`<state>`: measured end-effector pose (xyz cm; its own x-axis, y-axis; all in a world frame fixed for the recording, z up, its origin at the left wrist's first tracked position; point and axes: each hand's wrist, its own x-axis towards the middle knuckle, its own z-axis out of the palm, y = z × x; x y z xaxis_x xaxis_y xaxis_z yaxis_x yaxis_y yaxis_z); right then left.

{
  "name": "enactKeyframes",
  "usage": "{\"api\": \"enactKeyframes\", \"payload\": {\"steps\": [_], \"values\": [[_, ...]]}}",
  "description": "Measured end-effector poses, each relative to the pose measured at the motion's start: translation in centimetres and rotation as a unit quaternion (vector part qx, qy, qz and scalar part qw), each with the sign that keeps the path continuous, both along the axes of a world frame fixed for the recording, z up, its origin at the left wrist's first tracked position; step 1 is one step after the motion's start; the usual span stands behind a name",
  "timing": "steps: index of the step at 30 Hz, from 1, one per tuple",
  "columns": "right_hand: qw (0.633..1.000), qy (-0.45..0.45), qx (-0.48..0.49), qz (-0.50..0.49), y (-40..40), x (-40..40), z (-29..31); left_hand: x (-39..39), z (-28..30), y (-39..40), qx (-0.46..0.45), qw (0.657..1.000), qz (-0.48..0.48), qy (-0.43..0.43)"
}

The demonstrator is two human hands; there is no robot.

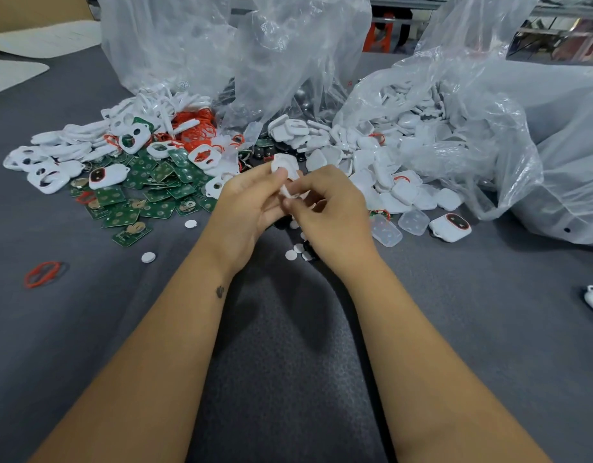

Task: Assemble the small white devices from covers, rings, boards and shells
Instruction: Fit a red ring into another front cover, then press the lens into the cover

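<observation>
Surroundings: green boards (148,192) lay heaped at left on the grey table (88,329), white shells (381,162) spilled from a plastic bag (472,111) at right, and red rings (194,127) sat behind.
Blocking: the fingers hid most of the held piece.
Left hand (245,208): raised and curled, gripping a white cover (283,163).
Right hand (331,208): fingertips pinched a small white part (286,191) against it.
</observation>
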<state>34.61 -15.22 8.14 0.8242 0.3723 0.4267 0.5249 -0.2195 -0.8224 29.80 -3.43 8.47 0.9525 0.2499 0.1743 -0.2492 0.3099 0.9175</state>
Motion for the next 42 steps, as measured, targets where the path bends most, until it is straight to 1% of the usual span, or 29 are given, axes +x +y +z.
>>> {"api": "enactKeyframes", "payload": {"steps": [2,4,7,9,12,14,17,19,25,30,35,39,42], "values": [[0.999,-0.033,-0.038,0.021,0.1,-0.2,-0.1,0.1,-0.1,0.0,0.014,1.0,0.007,0.001],[0.999,-0.035,-0.014,0.026,0.1,-0.3,0.1,0.1,-0.1,0.0,-0.005,0.999,0.045,0.023],[0.998,-0.025,0.055,-0.025,0.0,-0.3,0.3,0.3,0.0,0.3,-0.062,0.991,0.105,0.056],[0.997,-0.011,0.052,-0.063,-0.3,-0.1,0.4,0.3,0.1,0.7,-0.089,0.986,0.131,0.06],[0.997,-0.011,-0.031,-0.063,-0.5,0.1,0.0,0.1,0.2,1.2,-0.076,0.983,0.164,0.045],[0.991,-0.046,-0.121,-0.036,-0.3,-0.1,-0.2,0.0,0.3,1.3,-0.055,0.982,0.179,0.033],[0.954,-0.133,-0.266,-0.029,0.0,-0.2,-0.5,-0.1,0.4,1.5,-0.009,0.976,0.211,0.048],[0.942,-0.146,-0.299,-0.045,-0.1,0.0,-0.6,-0.3,0.4,1.8,0.022,0.968,0.244,0.059],[0.943,-0.112,-0.296,-0.1,-0.6,0.5,-0.6,-0.7,0.4,2.8,0.029,0.944,0.324,0.057],[0.953,-0.077,-0.27,-0.111,-1.5,0.7,-0.1,-0.9,0.4,2.9,0.051,0.939,0.334,0.064],[0.944,-0.084,-0.285,-0.141,-1.4,0.8,0.5,-0.9,0.5,2.6,0.058,0.937,0.34,0.06],[0.957,-0.102,-0.266,-0.063,0.7,0.8,1.5,-0.7,0.4,2.5,0.062,0.934,0.348,0.051],[0.96,-0.101,-0.26,-0.001,3.2,0.6,2.1,-0.6,0.4,2.8,0.041,0.917,0.395,0.032]]}}
